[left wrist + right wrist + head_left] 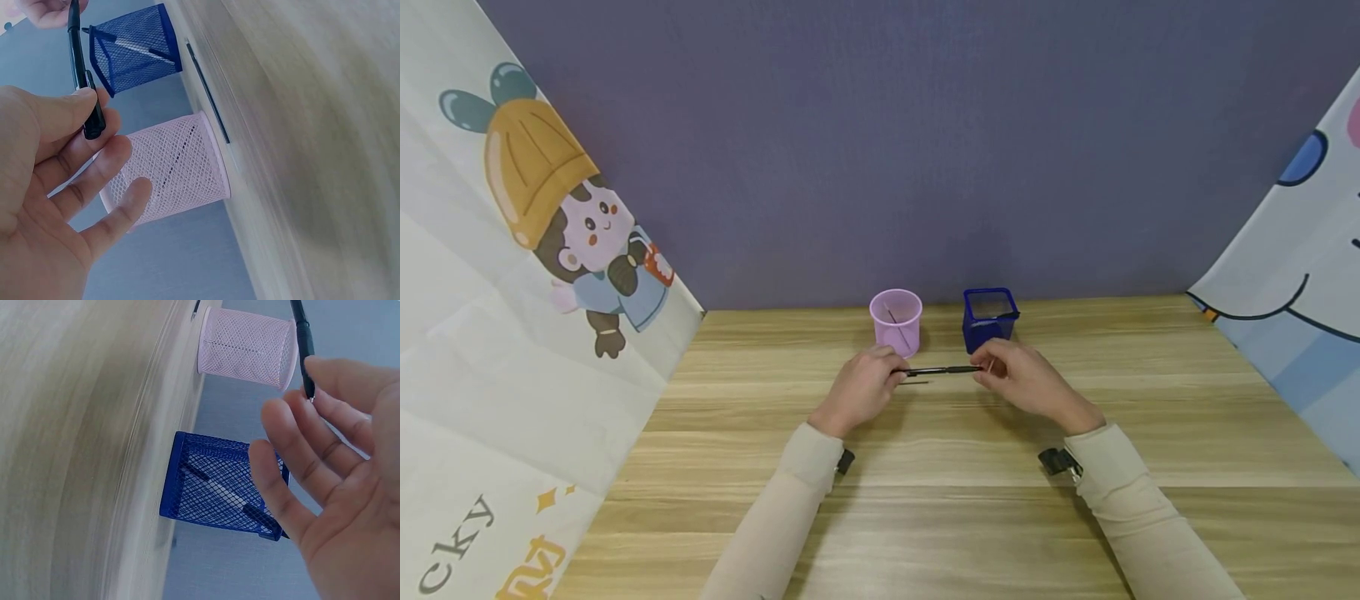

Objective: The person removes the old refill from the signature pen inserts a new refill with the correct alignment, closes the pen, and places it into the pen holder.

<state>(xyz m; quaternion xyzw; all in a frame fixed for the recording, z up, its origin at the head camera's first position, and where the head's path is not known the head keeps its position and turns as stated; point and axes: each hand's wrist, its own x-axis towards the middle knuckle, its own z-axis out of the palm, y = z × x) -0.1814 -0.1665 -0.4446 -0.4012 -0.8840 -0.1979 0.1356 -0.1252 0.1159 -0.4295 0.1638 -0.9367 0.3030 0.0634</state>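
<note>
A black pen (pixel 942 370) is held level between both hands above the table. My left hand (pixel 867 385) pinches its clip end between thumb and index finger, the other fingers spread apart in the left wrist view. At the tip end, my right hand (pixel 1028 379) pinches the pen's grip section (pixel 305 347) with thumb and fingers. Below the pen, a thin dark pen refill (pixel 208 94) lies on the table. Just behind the hands stand a pink round mesh cup (pixel 896 337) with a thin dark stick inside and a blue square mesh holder (pixel 219 487) with a pen leaning in it.
The wood-grain table (pixel 925 517) ends at a grey-blue back panel (pixel 880 150). A white printed sheet with a cartoon figure (pixel 580 225) hangs at the left, and another printed sheet (pixel 1292 308) at the right. Both containers stand close to the panel.
</note>
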